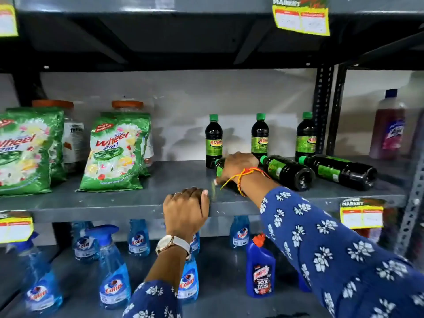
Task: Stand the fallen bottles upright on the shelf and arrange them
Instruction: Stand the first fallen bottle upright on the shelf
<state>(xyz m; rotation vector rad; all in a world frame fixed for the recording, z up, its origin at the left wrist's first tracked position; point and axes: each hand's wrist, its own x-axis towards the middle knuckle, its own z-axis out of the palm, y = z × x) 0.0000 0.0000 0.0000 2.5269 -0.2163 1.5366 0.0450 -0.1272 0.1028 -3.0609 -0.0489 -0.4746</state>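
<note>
Three dark bottles with green caps stand upright at the back of the grey shelf [114,203]: one on the left [213,143], one in the middle [259,136], one on the right [305,136]. Three more lie on their sides in front. My right hand [236,167] is closed over the leftmost fallen bottle [219,167], which is mostly hidden under it. The second fallen bottle [289,172] and the third [339,171] lie to the right, caps pointing left. My left hand [185,212] grips the shelf's front edge.
Green detergent bags [114,152] and orange-lidded jars [127,105] fill the shelf's left half. A purple-liquid bottle [387,127] stands in the neighbouring bay beyond the upright post [322,111]. Blue spray bottles [112,271] and a toilet cleaner bottle [261,269] stand on the shelf below.
</note>
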